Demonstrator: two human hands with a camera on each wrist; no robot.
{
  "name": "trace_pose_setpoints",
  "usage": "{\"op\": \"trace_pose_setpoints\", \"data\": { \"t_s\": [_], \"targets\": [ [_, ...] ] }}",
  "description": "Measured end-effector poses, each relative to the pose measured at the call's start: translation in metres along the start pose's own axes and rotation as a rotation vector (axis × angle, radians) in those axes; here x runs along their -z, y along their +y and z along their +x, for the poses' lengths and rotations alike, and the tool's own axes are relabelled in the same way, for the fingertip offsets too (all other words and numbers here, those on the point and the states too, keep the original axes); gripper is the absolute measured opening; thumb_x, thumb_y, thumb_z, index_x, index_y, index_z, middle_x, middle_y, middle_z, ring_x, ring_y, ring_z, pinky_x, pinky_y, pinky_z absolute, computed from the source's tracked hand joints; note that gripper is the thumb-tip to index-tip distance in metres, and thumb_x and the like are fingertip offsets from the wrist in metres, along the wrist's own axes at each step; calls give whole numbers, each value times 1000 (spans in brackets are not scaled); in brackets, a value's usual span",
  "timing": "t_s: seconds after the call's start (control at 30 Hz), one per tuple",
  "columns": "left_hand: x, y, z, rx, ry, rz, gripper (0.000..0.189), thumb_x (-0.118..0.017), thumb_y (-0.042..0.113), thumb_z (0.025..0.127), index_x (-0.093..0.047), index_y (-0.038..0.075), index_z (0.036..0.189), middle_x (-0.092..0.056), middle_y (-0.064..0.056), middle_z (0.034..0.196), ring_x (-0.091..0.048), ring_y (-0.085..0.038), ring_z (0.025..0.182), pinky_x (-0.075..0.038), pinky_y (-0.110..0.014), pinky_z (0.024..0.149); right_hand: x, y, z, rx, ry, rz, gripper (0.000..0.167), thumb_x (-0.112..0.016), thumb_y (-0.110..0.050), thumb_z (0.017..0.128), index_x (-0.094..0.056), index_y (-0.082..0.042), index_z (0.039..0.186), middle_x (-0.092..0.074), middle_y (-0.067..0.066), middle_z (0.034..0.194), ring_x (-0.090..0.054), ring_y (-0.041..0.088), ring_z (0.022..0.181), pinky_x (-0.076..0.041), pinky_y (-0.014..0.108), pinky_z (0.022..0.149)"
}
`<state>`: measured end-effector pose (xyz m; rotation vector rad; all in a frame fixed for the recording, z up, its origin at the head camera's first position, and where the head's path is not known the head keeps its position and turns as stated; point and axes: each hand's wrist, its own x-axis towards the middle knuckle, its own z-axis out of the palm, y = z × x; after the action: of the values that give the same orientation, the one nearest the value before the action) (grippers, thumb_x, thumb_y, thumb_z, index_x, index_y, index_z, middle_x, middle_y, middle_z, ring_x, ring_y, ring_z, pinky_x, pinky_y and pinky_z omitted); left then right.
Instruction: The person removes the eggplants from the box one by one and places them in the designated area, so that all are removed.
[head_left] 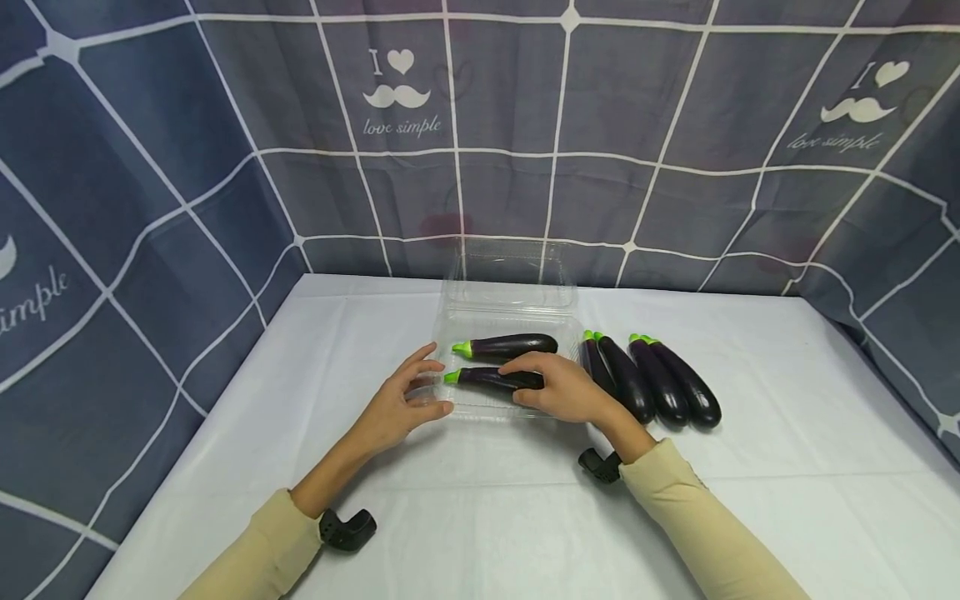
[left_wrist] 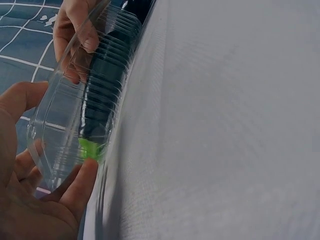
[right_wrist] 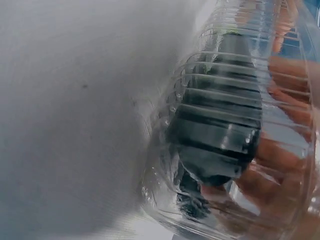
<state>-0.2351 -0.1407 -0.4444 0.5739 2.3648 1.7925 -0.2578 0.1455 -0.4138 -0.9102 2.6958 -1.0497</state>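
Note:
A clear plastic clamshell container (head_left: 480,410) lies on the table with its lid (head_left: 510,275) raised at the back. Inside it, a dark eggplant (head_left: 517,344) with a green stem lies across the back. A second eggplant (head_left: 480,377) lies nearer the front, and my right hand (head_left: 562,387) holds its thick end from above. Through the ribbed wall in the right wrist view, fingers (right_wrist: 272,155) show around that end. My left hand (head_left: 397,408) curves around the container's left end, with the thumb at the front wall in the left wrist view.
Several more eggplants (head_left: 660,383) lie side by side on the table just right of the container. White cloth (head_left: 450,517) covers the table. A grey checked curtain (head_left: 502,200) rises behind it and at both sides. Black devices (head_left: 347,530) are worn at both wrists.

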Motion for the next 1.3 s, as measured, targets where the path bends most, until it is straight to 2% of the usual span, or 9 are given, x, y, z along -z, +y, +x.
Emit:
{"op": "trace_pose_setpoints", "data": {
  "t_s": [0.3,0.43,0.67,0.87,1.1,1.3],
  "targets": [
    [0,-1,0,12,3,6,55,-78,18,86,-54,1,133,-19,-1,162,-41,-38,133,-44,-49,103,-1,-2,-1,24,-23,-58,46,-67,-8,90,-61,-16,135,-56,5,139,-52,26,127,-46,51,98],
    [0,-1,1,12,4,11,56,-79,18,86,-54,1,133,-20,-1,162,-41,-37,133,-44,-49,103,-1,-1,-2,43,-46,-71,48,-66,-7,92,-59,-16,138,-57,3,139,-54,25,123,-49,48,94],
    [-1,-1,0,9,3,3,55,-78,18,86,-54,2,133,-19,-1,163,-40,-38,134,-44,-50,103,-1,-1,-3,71,-53,-86,43,-64,-6,92,-63,-16,134,-60,4,133,-57,24,120,-50,45,91],
    [0,-1,0,14,8,3,55,-78,19,86,-54,4,133,-18,0,163,-40,-38,134,-44,-50,103,0,-1,-1,81,-43,-41,39,-59,-3,94,-67,-16,130,-60,8,129,-60,23,109,-49,38,80],
    [0,-1,0,14,10,0,57,-78,18,87,-53,2,135,-19,2,162,-39,-38,135,-44,-50,103,2,-1,-1,75,1,27,37,-59,-2,94,-68,-15,127,-57,8,123,-56,23,107,-47,39,81],
    [-1,-1,0,19,12,3,57,-79,18,86,-53,1,134,-19,2,162,-39,-38,135,-42,-50,105,2,3,-4,33,52,57,37,-59,-6,95,-67,-16,129,-53,9,123,-54,21,97,-45,39,78]
  ]
}}
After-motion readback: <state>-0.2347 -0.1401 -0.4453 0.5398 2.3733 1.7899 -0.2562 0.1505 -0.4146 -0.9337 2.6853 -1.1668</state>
